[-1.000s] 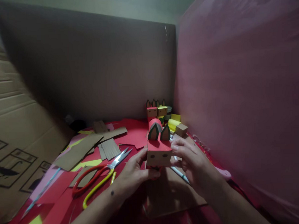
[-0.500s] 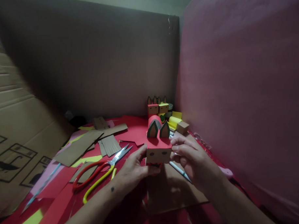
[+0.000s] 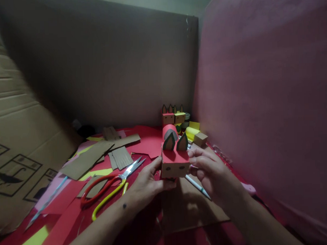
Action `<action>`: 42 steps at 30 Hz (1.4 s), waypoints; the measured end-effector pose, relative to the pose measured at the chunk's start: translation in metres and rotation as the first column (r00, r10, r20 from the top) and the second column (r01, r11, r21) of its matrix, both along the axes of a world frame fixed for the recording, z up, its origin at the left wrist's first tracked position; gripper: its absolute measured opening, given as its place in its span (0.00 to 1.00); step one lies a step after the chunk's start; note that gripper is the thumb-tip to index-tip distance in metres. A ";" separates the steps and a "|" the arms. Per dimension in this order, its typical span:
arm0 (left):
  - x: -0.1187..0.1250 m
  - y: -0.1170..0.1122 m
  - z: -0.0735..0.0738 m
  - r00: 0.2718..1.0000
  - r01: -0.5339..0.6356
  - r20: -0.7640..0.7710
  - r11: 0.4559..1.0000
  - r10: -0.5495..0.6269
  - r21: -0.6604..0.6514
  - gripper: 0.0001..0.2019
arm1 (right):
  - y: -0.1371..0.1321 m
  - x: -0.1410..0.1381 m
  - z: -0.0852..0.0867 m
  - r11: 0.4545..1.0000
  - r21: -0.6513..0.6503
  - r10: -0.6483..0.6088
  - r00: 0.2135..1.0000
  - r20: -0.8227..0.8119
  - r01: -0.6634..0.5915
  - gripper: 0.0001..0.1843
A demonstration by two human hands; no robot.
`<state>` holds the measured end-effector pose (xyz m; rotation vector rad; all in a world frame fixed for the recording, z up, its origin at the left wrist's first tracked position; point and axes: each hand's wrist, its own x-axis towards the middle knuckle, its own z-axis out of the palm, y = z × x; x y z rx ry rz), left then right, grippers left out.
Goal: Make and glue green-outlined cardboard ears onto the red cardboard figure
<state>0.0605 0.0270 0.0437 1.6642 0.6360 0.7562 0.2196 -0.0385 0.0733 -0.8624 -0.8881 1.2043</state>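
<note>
A small cardboard box animal [image 3: 174, 163] with a red top, two pointed green-edged ears and drawn eyes is held between both my hands over the table. My left hand [image 3: 147, 183] grips its left side and underside, thumb under the front. My right hand [image 3: 210, 172] pinches its right side with curled fingers. A red paper roll [image 3: 169, 131] stands just behind the ears. Under my hands lies a brown cardboard sheet [image 3: 190, 207].
Scissors [image 3: 112, 187] with red and yellow handles lie to the left among cardboard strips [image 3: 121, 158] and red and yellow paper scraps. A pen [image 3: 198, 187] lies beneath my right hand. Two finished box animals [image 3: 173, 116] stand at the back corner. Cardboard walls and pink sheet enclose the table.
The box animal and both hands have shifted slightly upward and rightward in view; the grip is the same.
</note>
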 end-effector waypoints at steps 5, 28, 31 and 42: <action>-0.001 0.000 0.000 1.000 -0.009 -0.003 1.000 0.009 -0.003 0.16 | 0.002 0.002 -0.002 1.000 0.005 0.009 1.000 -0.006 -0.009 0.05; -0.001 0.003 -0.004 1.000 0.001 -0.021 1.000 0.000 0.022 0.18 | 0.006 0.004 -0.006 0.999 0.017 0.043 0.999 0.028 -0.043 0.09; -0.001 0.004 -0.005 1.000 -0.001 -0.023 1.000 0.002 0.021 0.17 | 0.008 0.004 -0.008 0.999 -0.001 0.039 0.999 0.020 -0.039 0.10; -0.003 0.006 -0.008 1.000 0.018 0.006 1.000 -0.018 0.002 0.18 | 0.010 0.006 -0.009 0.998 0.036 0.051 0.999 0.007 -0.052 0.10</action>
